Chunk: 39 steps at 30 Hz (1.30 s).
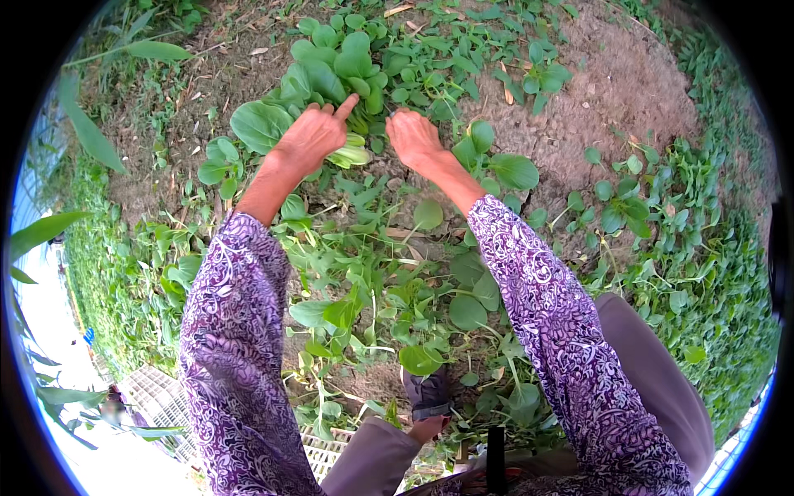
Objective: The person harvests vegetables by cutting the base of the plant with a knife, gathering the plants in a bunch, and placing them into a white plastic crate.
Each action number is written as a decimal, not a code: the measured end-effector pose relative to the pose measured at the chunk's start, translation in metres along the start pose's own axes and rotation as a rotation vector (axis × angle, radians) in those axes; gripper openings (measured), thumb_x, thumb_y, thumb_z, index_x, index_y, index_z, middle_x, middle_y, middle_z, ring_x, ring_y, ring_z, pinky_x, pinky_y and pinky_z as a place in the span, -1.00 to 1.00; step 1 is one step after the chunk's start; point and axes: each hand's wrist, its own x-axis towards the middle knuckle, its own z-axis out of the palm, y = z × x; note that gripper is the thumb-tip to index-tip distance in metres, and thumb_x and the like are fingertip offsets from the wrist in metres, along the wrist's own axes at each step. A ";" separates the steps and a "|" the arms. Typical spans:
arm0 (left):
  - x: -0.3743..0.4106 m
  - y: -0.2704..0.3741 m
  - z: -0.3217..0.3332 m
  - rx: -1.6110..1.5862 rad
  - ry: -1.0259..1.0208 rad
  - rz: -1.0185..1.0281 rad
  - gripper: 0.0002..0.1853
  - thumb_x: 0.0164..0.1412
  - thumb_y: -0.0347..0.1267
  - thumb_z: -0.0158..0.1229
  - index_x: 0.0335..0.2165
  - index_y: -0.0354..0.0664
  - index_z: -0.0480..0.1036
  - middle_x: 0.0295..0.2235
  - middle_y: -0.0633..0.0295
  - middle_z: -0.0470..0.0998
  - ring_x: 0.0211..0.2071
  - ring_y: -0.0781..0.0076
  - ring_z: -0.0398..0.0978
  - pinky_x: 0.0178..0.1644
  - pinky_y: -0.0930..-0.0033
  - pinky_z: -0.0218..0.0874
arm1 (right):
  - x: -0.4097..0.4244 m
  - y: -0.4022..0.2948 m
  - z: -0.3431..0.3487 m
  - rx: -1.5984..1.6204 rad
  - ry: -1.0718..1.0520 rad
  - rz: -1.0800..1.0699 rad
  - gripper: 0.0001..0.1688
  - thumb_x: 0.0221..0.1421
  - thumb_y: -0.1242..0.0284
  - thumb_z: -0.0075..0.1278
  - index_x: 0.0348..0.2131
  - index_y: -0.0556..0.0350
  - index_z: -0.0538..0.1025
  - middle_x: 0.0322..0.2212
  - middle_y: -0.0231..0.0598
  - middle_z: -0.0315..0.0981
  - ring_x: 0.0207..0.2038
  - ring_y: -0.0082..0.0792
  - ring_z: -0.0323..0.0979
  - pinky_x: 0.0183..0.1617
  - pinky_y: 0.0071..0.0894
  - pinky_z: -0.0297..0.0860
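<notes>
Leafy greens with broad round leaves and pale stalks [351, 154] lie bunched at my left hand [315, 131]. The fingers of that hand curl over the bunch, and its index finger points out towards the leaves on the right. My right hand [412, 133] is closed just to the right of the bunch, around a small object of which only a bit of dark tip shows at the fingers; what it is I cannot tell. More rooted greens [353, 62] stand just beyond both hands.
Low weeds [372, 260] and young leafy plants [625, 208] grow over bare soil [620, 93]. Below my arms, a shoe [427, 392] rests on the ground. Pale plastic crates [158, 397] stand at the lower left. Long leaves [93, 127] hang in at the left edge.
</notes>
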 end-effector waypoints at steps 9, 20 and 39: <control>0.014 -0.015 0.015 -0.207 -0.066 -0.128 -0.71 -0.46 -0.59 0.17 -0.53 -0.28 0.40 0.06 -0.03 0.13 -0.32 0.35 0.42 -0.28 0.42 0.32 | -0.011 0.008 -0.005 0.178 -0.032 0.166 -0.66 0.06 0.39 -0.18 -0.57 0.38 0.38 -0.64 0.09 0.40 -0.54 0.00 0.43 -0.49 -0.19 0.37; 0.006 -0.019 0.038 -0.276 0.123 -0.130 -0.78 -0.38 -0.63 0.09 -0.56 -0.29 0.40 -0.21 0.03 0.37 -0.28 0.24 0.41 -0.29 0.34 0.31 | -0.002 0.011 -0.006 0.572 -0.197 0.272 -0.50 0.13 0.33 -0.29 -0.69 0.43 0.30 -0.76 0.10 0.30 -0.68 -0.03 0.37 -0.52 -0.13 0.32; -0.001 -0.011 0.056 -0.267 0.133 -0.179 -0.73 -0.35 -0.62 0.06 -0.48 -0.26 0.39 -0.36 0.16 0.41 -0.29 0.29 0.40 -0.24 0.38 0.27 | 0.022 0.018 0.007 0.611 -0.323 0.284 -0.41 0.14 0.32 -0.36 -0.80 0.37 0.24 -0.92 -0.10 0.20 -0.82 -0.21 0.32 -0.58 -0.26 0.37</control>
